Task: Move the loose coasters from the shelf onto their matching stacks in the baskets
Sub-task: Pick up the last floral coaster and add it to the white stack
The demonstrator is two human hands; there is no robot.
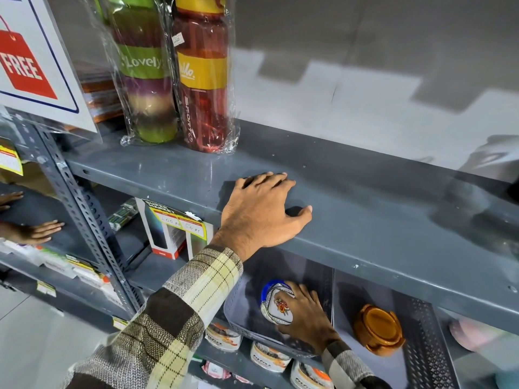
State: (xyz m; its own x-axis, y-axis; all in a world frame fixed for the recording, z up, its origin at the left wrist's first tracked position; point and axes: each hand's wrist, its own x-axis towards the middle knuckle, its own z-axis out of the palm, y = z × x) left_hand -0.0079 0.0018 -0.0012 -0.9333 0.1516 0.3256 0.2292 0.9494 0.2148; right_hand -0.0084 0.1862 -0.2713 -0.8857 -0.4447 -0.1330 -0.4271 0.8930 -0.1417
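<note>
A person in plaid sleeves reaches into a grey metal shelving unit. Nearest the camera, on the lower level, the right hand (304, 318) lies inside a grey perforated basket (238, 313), fingers curled over a white coaster with a floral centre (276, 307). That coaster sits on top of a stack, with a blue-rimmed coaster (269, 287) showing just behind it. The hand is closed on the white coaster, its thumb under the near edge. In the neighbouring basket (421, 327) to the right lies a stack of orange coasters (377, 328), well apart from either hand. Above, the left hand (264, 211) rests open, palm down, on the front edge of the shelf (379, 209), holding nothing. Farther back on that shelf stand two wrapped bottles, one green (146, 80) and one red (205, 88), beside a sign reading "FREE" (25, 71).
</note>
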